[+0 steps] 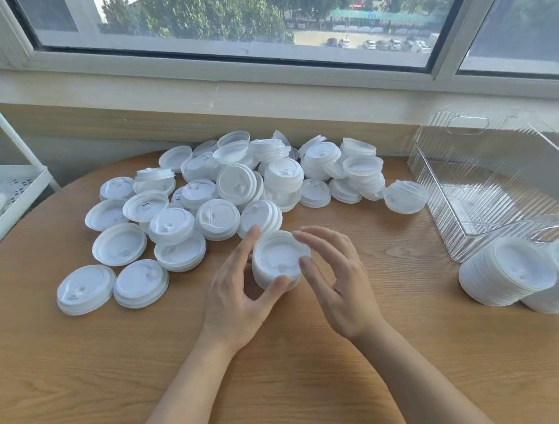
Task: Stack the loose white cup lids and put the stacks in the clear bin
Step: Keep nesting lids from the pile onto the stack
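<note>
while left hand (241, 293) pinches lid stack (280, 260), right hand (335, 274) hovers beside.

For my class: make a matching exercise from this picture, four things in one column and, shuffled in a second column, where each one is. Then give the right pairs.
Things:
1. clear bin
2. small stack of lids
3. two tall lid stacks
4. loose lids

Places:
A. heaped at the table's far side, under the window
B. between the left hand and right hand
C. far right of the table, nearly empty
D. lying on the table at its right edge, in front of the bin

Pairs: 1-C, 2-B, 3-D, 4-A
</note>
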A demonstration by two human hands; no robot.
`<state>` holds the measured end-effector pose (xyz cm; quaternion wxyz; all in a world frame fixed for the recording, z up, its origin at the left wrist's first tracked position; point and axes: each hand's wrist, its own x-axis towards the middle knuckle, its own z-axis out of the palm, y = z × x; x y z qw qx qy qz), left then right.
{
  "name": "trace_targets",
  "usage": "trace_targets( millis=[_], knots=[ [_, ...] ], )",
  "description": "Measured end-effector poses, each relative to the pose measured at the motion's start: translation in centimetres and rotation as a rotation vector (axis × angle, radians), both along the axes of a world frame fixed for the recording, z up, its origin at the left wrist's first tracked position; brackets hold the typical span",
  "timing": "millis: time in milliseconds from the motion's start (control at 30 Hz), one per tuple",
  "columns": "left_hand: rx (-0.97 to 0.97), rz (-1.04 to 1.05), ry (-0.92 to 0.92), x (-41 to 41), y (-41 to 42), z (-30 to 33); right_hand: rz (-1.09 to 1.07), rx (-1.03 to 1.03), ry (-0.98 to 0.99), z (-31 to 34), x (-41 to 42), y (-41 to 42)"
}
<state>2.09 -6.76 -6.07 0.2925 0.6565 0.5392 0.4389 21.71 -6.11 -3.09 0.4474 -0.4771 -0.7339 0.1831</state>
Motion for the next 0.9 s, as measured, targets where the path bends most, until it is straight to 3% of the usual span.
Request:
trace_targets(
  millis=[233, 900],
  knots=[
    [0.008, 0.000, -0.028, 0.0, 0.0, 0.0, 0.028, -0.193, 0.052, -1.5, -0.7, 0.9],
    [-0.007, 0.012, 0.015, 0.2, 0.2, 0.1, 0.100, -0.303, 0.183, -2.8, -0.5, 1.5]
  ],
)
